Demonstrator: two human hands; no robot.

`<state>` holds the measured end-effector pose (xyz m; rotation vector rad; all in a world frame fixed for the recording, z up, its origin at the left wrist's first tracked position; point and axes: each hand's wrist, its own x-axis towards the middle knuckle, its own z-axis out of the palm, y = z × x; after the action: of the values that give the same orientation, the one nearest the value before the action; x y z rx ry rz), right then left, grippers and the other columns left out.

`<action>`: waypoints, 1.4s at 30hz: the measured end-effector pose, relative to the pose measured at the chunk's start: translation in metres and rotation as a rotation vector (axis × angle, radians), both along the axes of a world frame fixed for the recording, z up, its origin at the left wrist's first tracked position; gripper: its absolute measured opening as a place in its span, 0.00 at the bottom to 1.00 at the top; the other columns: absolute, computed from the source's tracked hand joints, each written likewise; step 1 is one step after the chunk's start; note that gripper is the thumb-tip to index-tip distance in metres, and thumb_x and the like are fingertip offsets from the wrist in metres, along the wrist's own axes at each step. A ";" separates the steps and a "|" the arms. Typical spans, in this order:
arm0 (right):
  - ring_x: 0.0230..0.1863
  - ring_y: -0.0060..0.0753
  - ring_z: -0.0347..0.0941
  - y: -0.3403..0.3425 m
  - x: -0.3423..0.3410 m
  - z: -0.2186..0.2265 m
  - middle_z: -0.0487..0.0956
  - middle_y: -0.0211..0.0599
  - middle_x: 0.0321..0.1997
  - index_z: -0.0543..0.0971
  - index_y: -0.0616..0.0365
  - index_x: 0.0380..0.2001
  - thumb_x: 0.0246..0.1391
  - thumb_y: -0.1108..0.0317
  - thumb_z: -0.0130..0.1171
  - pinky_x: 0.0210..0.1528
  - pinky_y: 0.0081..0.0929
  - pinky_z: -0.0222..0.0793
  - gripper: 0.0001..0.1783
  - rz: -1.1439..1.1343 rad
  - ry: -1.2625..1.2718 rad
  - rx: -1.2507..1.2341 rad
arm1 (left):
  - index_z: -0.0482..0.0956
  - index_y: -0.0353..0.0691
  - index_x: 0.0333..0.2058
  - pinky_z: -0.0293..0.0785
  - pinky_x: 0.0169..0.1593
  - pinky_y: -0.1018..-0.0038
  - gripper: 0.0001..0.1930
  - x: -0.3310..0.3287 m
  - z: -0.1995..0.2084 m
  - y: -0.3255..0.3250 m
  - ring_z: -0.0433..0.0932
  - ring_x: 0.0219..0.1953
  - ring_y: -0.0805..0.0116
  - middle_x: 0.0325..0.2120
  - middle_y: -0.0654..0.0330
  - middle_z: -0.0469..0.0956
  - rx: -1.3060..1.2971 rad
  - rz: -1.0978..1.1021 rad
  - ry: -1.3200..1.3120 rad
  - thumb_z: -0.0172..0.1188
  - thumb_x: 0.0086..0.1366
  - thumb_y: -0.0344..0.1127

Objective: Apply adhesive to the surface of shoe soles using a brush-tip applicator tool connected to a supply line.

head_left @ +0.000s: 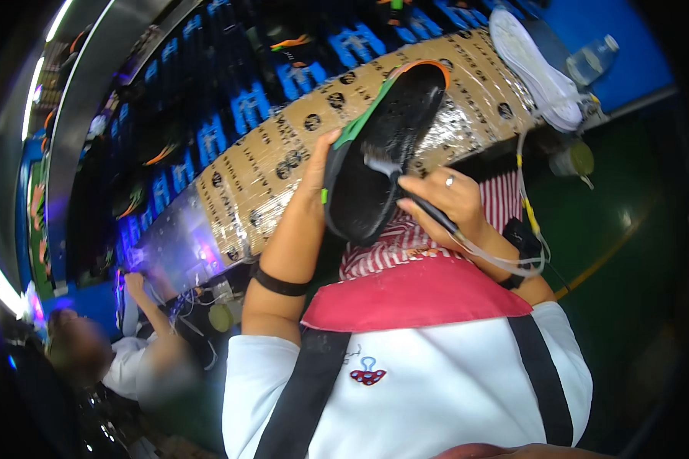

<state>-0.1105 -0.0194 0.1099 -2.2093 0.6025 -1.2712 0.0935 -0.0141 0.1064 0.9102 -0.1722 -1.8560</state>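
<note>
A black shoe sole [375, 164] with a green and orange rim is tilted in front of me, its hollow inner side facing up. My left hand [320, 170] is closed on its left edge; some of the fingers are hidden beneath it. My right hand [448, 200] grips the dark handle of a brush [425, 206], and the pale bristles touch the inside of the sole around the middle. That patch looks wet and shiny. From the handle's end a clear tube [505, 264] loops past my right wrist.
Under the sole runs a bench edge covered in taped cardboard [272, 164]. A white shoe sole [540, 69] and a clear plastic bottle [592, 60] lie at far right. Beyond stands a line with blue holders [250, 109] carrying dark soles. A co-worker [134, 352] works at lower left.
</note>
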 end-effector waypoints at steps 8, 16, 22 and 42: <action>0.29 0.23 0.72 -0.006 -0.017 0.003 0.78 0.37 0.30 0.76 0.69 0.36 0.44 0.78 0.60 0.34 0.17 0.68 0.13 -0.219 -0.320 0.477 | 0.56 0.39 0.58 0.71 0.50 0.64 0.31 0.030 -0.011 0.017 0.73 0.48 0.57 0.49 0.47 0.69 -0.083 0.319 -0.245 0.29 0.65 0.56; 0.29 0.18 0.71 -0.014 -0.024 -0.006 0.78 0.34 0.29 0.76 0.68 0.38 0.47 0.73 0.61 0.34 0.14 0.66 0.14 -0.278 -0.298 0.702 | 0.32 0.42 0.63 0.59 0.57 0.68 0.53 0.031 -0.012 0.052 0.65 0.53 0.63 0.50 0.55 0.65 -0.618 0.557 -0.955 0.60 0.52 0.55; 0.30 0.17 0.71 -0.023 -0.023 -0.006 0.78 0.34 0.31 0.76 0.68 0.37 0.47 0.73 0.60 0.35 0.13 0.65 0.13 -0.288 -0.291 0.709 | 0.55 0.38 0.56 0.60 0.56 0.70 0.42 0.052 0.008 0.034 0.66 0.50 0.63 0.46 0.54 0.66 -0.639 0.766 -1.018 0.66 0.45 0.47; 0.17 0.12 0.63 -0.104 -0.033 -0.082 0.73 0.27 0.18 0.77 0.61 0.36 0.50 0.69 0.58 0.19 0.09 0.56 0.10 -0.317 -0.626 1.021 | 0.68 0.30 0.34 0.78 0.43 0.57 0.16 0.216 0.243 -0.038 0.75 0.38 0.53 0.38 0.47 0.70 -1.021 1.681 -1.012 0.55 0.54 0.39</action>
<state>-0.1433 -0.1232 0.0283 -0.8578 1.0467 -1.2834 0.3090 -0.0518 0.3497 0.6738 -0.6280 0.3839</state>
